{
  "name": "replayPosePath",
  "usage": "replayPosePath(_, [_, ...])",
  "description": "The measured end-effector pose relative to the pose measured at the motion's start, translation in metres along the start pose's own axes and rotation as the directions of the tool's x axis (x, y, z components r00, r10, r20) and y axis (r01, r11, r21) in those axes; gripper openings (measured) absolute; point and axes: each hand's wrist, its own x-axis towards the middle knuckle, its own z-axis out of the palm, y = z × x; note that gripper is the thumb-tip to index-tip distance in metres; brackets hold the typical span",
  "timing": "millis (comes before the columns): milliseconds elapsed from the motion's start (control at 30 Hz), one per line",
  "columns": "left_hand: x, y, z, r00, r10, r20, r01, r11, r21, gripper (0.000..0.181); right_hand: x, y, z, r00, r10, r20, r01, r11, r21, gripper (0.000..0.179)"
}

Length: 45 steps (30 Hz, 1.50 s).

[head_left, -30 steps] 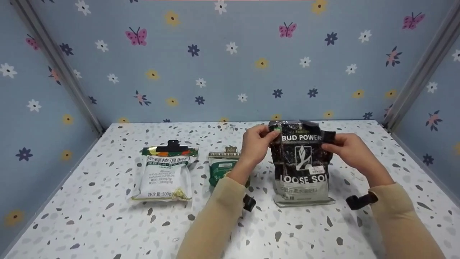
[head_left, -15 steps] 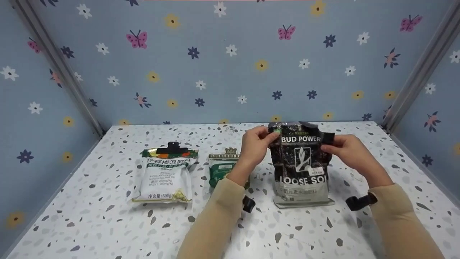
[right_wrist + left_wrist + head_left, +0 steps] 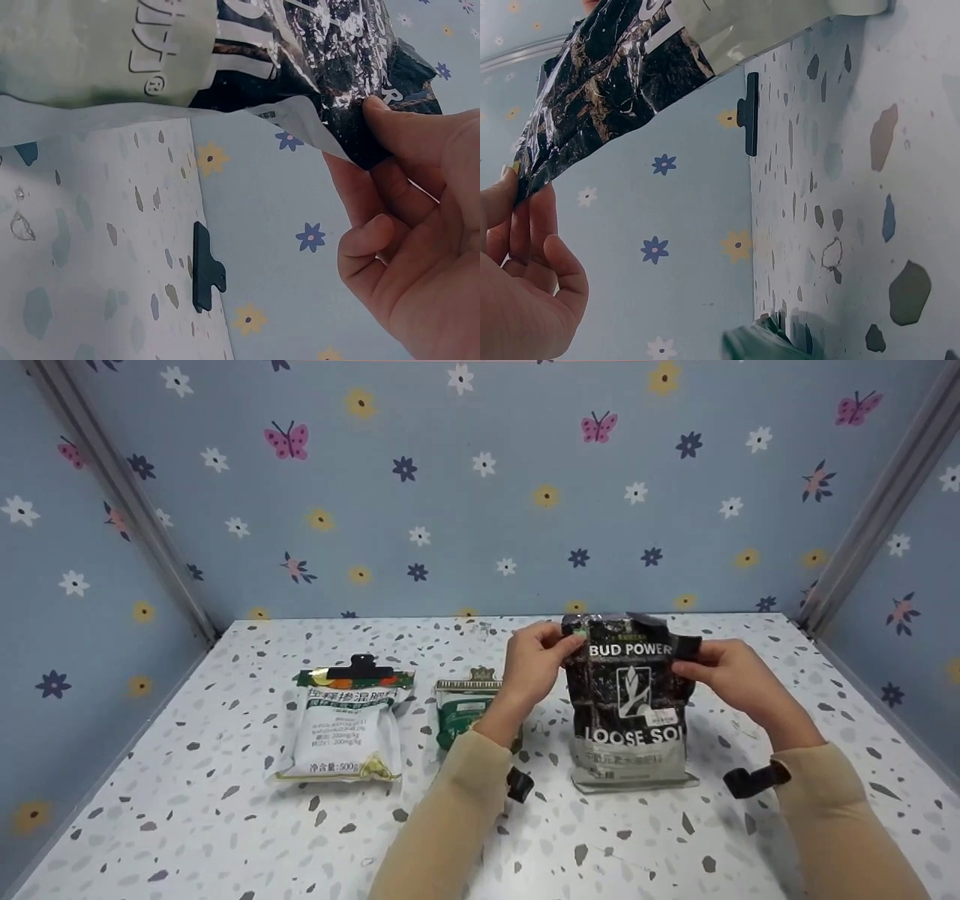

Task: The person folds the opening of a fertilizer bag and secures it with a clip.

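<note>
A black and pale grey plastic soil bag (image 3: 634, 697), printed BUD POWER and LOOSE SOIL, stands upright on the table with a crumpled, torn-looking top. My left hand (image 3: 534, 660) pinches its upper left edge between thumb and fingers. On the other side, my right hand (image 3: 731, 671) pinches the upper right edge. Both wrist views show the grips close up, the left hand (image 3: 532, 277) and the right hand (image 3: 420, 217) each on a corner of dark plastic. A black clip (image 3: 202, 266) lies on the table behind the bag, hidden in the head view.
To the left lies a white fertilizer bag (image 3: 341, 731) with a black clip (image 3: 361, 666) across its top. Between it and my left arm is a green bag (image 3: 461, 716) with a gold crown-topped clip (image 3: 480, 679), partly covered by that arm. A flowered wall (image 3: 480, 540) rises behind the speckled table.
Nearly nothing differs: both hands keep the same grip on the soil bag's top, and the bag stays in place. The head view shifts very slightly.
</note>
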Motion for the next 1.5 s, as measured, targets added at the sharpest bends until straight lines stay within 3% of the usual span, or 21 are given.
replayPosePath(600, [0.0, 0.004, -0.002, 0.999, 0.034, 0.011, -0.034, 0.999, -0.008, 0.026, -0.001, -0.002, -0.003, 1.0, -0.005, -0.011, 0.005, 0.999, -0.032, 0.036])
replayPosePath(867, [0.0, 0.008, -0.005, 0.995, 0.103, 0.013, -0.103, 0.995, -0.005, 0.039, -0.002, -0.005, -0.006, 0.999, -0.037, -0.016, 0.037, 0.999, -0.023, 0.033])
replayPosePath(1100, [-0.001, 0.011, -0.008, 0.986, 0.163, 0.02, -0.163, 0.987, -0.014, 0.028, -0.005, -0.009, -0.009, 0.998, -0.048, -0.041, 0.046, 0.998, -0.038, 0.032])
replayPosePath(1300, [0.0, 0.013, -0.01, 0.97, 0.24, 0.027, -0.239, 0.971, -0.017, 0.029, -0.007, -0.01, -0.014, 0.998, -0.032, -0.048, 0.029, 0.998, -0.05, 0.035])
replayPosePath(1500, [0.0, 0.015, -0.012, 0.964, 0.26, 0.055, -0.258, 0.965, -0.044, 0.022, -0.01, -0.014, -0.018, 0.997, -0.054, -0.058, 0.051, 0.998, -0.048, 0.033])
